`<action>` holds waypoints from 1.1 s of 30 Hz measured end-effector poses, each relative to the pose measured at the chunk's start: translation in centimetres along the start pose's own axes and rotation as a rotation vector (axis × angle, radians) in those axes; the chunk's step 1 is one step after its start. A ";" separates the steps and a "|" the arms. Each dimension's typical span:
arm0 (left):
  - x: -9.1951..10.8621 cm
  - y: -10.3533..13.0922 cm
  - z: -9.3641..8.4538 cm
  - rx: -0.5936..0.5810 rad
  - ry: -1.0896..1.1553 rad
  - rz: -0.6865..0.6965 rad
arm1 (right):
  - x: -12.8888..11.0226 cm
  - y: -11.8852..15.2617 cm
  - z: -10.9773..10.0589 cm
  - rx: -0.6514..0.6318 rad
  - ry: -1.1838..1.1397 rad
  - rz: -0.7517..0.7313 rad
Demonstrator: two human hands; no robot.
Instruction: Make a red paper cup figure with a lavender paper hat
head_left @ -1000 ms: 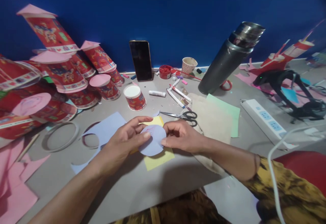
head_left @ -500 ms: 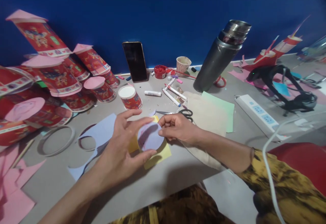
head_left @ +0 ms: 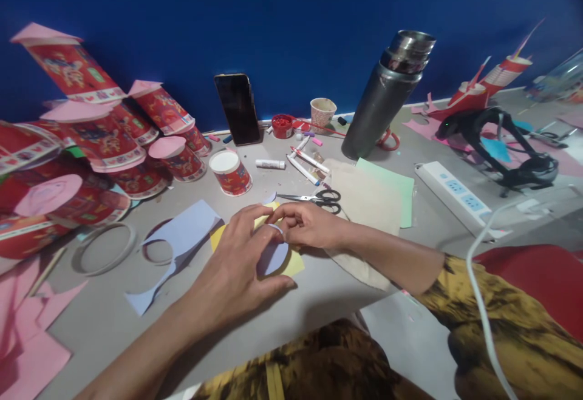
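Note:
A lavender paper circle (head_left: 273,258) is between my hands, over a sheet of yellow paper (head_left: 295,263) on the table. My left hand (head_left: 246,254) curves around the circle, its index finger at the upper edge and its thumb stretched along the lower side. Thumb and fingers of my right hand (head_left: 303,224) pinch the circle's upper right edge, where a bit of the rim bends up. Just behind the right hand lie black-handled scissors (head_left: 328,197). Left of my hands is lavender paper (head_left: 189,227) with a round piece cut out.
Red paper cups with pink paper tops (head_left: 98,136) are stacked at left. A red cup (head_left: 230,173), a phone (head_left: 237,108), several markers (head_left: 303,169) and a dark flask (head_left: 387,96) stand or lie behind. Tape rings (head_left: 104,248) sit left; a power strip (head_left: 455,196) lies right.
The circle has tilted and is more covered by my left hand, which has moved slightly right. My right hand still pinches its edge. The view has shifted a little.

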State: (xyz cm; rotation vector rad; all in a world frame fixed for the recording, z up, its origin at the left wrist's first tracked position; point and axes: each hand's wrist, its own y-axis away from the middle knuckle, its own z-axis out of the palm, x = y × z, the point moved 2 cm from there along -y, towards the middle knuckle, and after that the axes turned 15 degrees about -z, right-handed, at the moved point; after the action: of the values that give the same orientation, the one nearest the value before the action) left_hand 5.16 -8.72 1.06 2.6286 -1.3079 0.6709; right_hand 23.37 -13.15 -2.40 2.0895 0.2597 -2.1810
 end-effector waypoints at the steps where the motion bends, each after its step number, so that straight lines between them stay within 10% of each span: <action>1: 0.1 0.0 0.2 0.009 -0.035 0.005 | -0.1 0.0 0.1 0.003 0.087 -0.010; 8: 0.2 0.3 1.3 0.135 -0.239 -0.075 | -1.6 0.3 0.8 -0.045 0.746 -0.110; 18: 1.2 0.2 2.3 0.048 -0.389 -0.120 | -3.0 0.3 -0.7 -0.020 0.984 -0.058; 33: 0.9 0.6 2.0 0.083 -0.479 -0.003 | -2.7 1.1 -1.3 -0.362 1.087 -0.116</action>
State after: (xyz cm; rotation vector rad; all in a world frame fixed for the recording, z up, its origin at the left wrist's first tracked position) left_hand 5.84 -10.31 -0.37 2.9757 -1.4052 0.0881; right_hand 24.98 -14.03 0.17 2.7876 0.7797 -0.7095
